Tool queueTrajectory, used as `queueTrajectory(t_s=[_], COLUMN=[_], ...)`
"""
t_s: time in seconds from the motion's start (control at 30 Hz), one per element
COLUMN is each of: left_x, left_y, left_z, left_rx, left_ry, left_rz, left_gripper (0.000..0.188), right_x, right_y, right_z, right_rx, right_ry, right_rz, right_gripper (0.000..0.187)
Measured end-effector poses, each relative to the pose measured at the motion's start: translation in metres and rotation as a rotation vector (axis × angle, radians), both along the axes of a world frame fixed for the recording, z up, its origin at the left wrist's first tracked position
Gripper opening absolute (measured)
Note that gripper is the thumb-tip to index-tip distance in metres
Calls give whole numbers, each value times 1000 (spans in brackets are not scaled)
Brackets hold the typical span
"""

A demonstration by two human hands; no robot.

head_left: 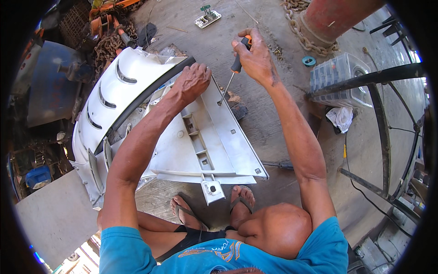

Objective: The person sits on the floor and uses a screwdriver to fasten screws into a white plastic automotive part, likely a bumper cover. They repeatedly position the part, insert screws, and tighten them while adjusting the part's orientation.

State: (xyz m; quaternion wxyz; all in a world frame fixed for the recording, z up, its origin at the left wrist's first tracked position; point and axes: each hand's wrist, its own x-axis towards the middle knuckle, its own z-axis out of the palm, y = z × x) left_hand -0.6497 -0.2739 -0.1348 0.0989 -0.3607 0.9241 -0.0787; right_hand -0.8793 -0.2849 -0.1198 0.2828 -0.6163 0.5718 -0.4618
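Note:
A white molded plastic panel (219, 132) with ribs, small square holes and a bolt tab lies before me, next to a curved white panel (98, 96) with three slots and a dark edge strip. My left hand (194, 82) is closed over the upper corner of the molded panel; its fingertips are partly hidden. In my right hand (258, 57) is a screwdriver (236, 65) with an orange and black handle. Its shaft slants down to the left, and its tip meets a hole near the molded panel's right edge.
Rusty chains (106, 52) and a blue drum (52, 86) crowd the left. A clear organizer box (340, 75), a roll of teal tape (309, 60) and a black metal frame (381, 128) are on the right. Another dark tool (285, 164) lies beyond the panel's lower corner.

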Motion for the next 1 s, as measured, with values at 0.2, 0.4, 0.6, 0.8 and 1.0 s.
queueTrajectory(t_s=[0.2, 0.4, 0.6, 0.8, 1.0], left_x=[-5, -6, 6, -7, -13], left_y=[5, -4, -13, -2, 7], left_z=[-6, -1, -1, -8, -19], left_rx=[-76, -3, -8, 3, -26], left_ry=[-18, -1, 72, 50, 151], left_rz=[44, -51, -199, 150, 298], left_gripper=[13, 10, 12, 12, 10], right_x=[3, -1, 4, -6, 2], right_y=[2, 3, 18, 19, 21], right_z=[3, 5, 23, -2, 6], right_rx=[-25, 10, 197, 246, 542], right_ry=[20, -8, -377, -581, -276], right_rz=[-3, -14, -32, -177, 15], right_gripper=[35, 37, 35, 34, 31])
